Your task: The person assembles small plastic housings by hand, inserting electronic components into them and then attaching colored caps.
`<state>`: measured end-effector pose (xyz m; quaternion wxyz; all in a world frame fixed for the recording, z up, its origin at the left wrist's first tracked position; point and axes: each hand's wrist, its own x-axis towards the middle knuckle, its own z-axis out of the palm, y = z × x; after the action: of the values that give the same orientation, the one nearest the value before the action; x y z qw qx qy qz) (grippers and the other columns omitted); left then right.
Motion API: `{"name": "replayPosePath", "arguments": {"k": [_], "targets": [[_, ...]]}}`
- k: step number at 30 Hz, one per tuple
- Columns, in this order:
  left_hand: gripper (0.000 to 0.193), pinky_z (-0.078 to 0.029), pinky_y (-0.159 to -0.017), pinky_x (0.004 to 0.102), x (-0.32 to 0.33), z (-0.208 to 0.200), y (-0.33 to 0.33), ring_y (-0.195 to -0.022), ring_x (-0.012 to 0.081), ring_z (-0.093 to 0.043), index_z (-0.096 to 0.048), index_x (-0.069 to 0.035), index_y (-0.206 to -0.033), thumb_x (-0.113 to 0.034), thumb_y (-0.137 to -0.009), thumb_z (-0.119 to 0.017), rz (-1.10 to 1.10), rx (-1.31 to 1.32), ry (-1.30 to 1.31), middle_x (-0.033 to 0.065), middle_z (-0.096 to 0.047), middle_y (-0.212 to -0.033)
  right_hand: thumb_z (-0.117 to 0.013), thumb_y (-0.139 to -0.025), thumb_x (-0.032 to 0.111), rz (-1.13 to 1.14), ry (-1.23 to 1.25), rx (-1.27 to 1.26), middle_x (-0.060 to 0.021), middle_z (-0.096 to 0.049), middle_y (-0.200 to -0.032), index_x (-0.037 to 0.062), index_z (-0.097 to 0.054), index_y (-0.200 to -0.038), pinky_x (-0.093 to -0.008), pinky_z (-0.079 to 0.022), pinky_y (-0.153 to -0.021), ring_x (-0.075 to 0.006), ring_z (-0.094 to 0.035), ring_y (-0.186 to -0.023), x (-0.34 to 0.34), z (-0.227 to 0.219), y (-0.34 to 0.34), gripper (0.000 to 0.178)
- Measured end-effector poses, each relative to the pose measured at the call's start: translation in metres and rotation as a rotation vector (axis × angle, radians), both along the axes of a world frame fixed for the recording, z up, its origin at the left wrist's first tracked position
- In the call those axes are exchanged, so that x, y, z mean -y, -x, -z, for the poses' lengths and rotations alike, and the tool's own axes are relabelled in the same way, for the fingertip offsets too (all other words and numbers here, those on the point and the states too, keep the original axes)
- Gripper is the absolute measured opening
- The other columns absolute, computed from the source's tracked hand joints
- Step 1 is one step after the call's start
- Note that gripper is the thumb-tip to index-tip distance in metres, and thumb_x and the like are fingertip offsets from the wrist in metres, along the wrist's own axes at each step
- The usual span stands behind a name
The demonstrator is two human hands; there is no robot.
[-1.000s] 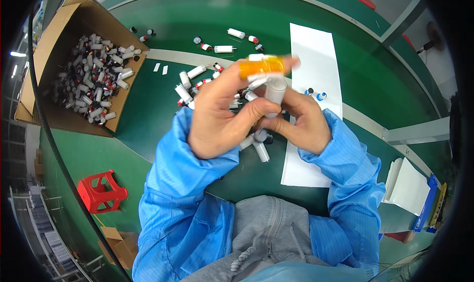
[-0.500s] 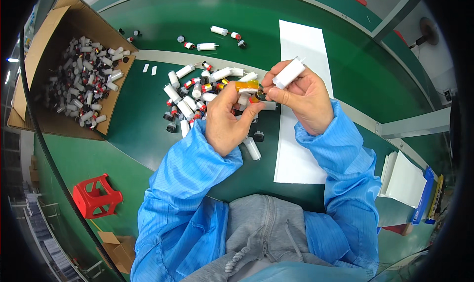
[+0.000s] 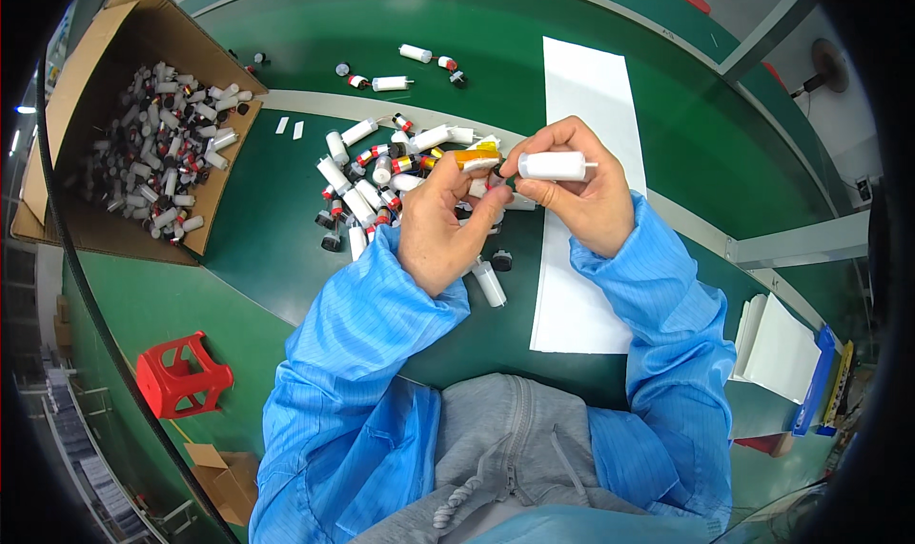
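In front of my chest my two hands meet over the work. My left hand (image 3: 434, 231) is closed, its thumb and fingers pinching an amber-wrapped cylinder (image 3: 459, 159). Just to the right, my right hand (image 3: 602, 206) grips a white cylinder (image 3: 555, 167) with a clear collar and a thin tip pointing right. Its fingertips meet a small dark piece at the amber cylinder's right end; the exact join is partly hidden by fingers. Behind and left of my left hand lies a loose pile of white cylinders (image 3: 333, 174) with red, black and yellow small parts.
A cardboard box (image 3: 224, 187) at the left holds many similar pieces. White paper sheets (image 3: 581, 296) lie under my right forearm. One white cylinder (image 3: 489, 284) and a black cap (image 3: 501, 260) sit near my left wrist. A red stool (image 3: 181, 377) stands lower left.
The white cylinder in my right hand has turned from a slant to nearly level, its tip now pointing right. The amber cylinder has tilted slightly, its right end up.
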<state>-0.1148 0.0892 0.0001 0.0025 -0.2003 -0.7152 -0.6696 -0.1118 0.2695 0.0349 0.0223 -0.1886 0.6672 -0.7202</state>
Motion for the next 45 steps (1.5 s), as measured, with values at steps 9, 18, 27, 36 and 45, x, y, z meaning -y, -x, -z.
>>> {"name": "replayPosePath", "arguments": {"k": [9,18,27,36,45], "targets": [[0.029,-0.049,-0.067,0.0207,0.008,-0.006,0.005,-0.084,0.0133,-0.064,-0.054,0.001,-0.122,-0.005,-0.094,-0.056,0.196,0.582,-0.432,0.0087,-0.066,-0.102,-0.064,-0.083,-0.006,0.078,-0.051,-0.102,-0.0121,-0.064,-0.101,0.0009,-0.049,-0.103,-0.0324,-0.053,-0.088,-0.0194,-0.063,-0.099,0.001,0.005,-0.002,0.026],[0.036,-0.048,-0.067,0.0205,0.01,-0.007,0.004,-0.081,0.0117,-0.061,-0.053,0.001,-0.128,-0.01,-0.094,-0.057,0.632,0.965,-0.5,0.0071,-0.064,-0.101,-0.064,-0.085,0.001,0.186,-0.209,0.042,-0.0111,-0.057,-0.114,0.0001,-0.047,-0.126,-0.0311,-0.045,-0.089,-0.0167,-0.056,-0.099,-0.038,0.023,-0.004,0.045],[0.035,-0.05,-0.071,0.0219,-0.001,-0.002,0.001,-0.086,0.0128,-0.061,-0.053,-0.001,-0.129,-0.01,-0.095,-0.056,0.456,0.958,-0.517,0.0061,-0.064,-0.101,-0.061,-0.079,-0.006,0.415,-1.124,-0.509,-0.014,-0.059,-0.111,-0.0009,-0.06,-0.112,-0.0349,-0.047,-0.089,-0.0297,-0.055,-0.108,-0.059,0.057,-0.048,0.033],[0.039,-0.051,-0.071,0.023,-0.006,0.001,-0.005,-0.089,0.0145,-0.063,-0.051,0.001,-0.13,-0.007,-0.093,-0.059,0.408,0.839,-0.422,0.0088,-0.065,-0.103,-0.056,-0.077,-0.01,0.442,-1.341,-0.593,-0.0173,-0.057,-0.112,-0.0049,-0.058,-0.114,-0.0362,-0.045,-0.091,-0.0298,-0.055,-0.102,-0.066,0.073,-0.037,0.037],[0.039,-0.051,-0.076,0.0258,-0.006,0.002,-0.006,-0.089,0.0153,-0.061,-0.05,0.0,-0.132,-0.008,-0.094,-0.057,0.422,0.848,-0.392,0.0096,-0.064,-0.105,-0.054,-0.084,-0.003,0.455,-1.42,-0.405,-0.0196,-0.052,-0.115,-0.0097,-0.053,-0.117,-0.0352,-0.045,-0.084,-0.0296,-0.052,-0.103,-0.054,0.069,-0.033,0.034]]}}
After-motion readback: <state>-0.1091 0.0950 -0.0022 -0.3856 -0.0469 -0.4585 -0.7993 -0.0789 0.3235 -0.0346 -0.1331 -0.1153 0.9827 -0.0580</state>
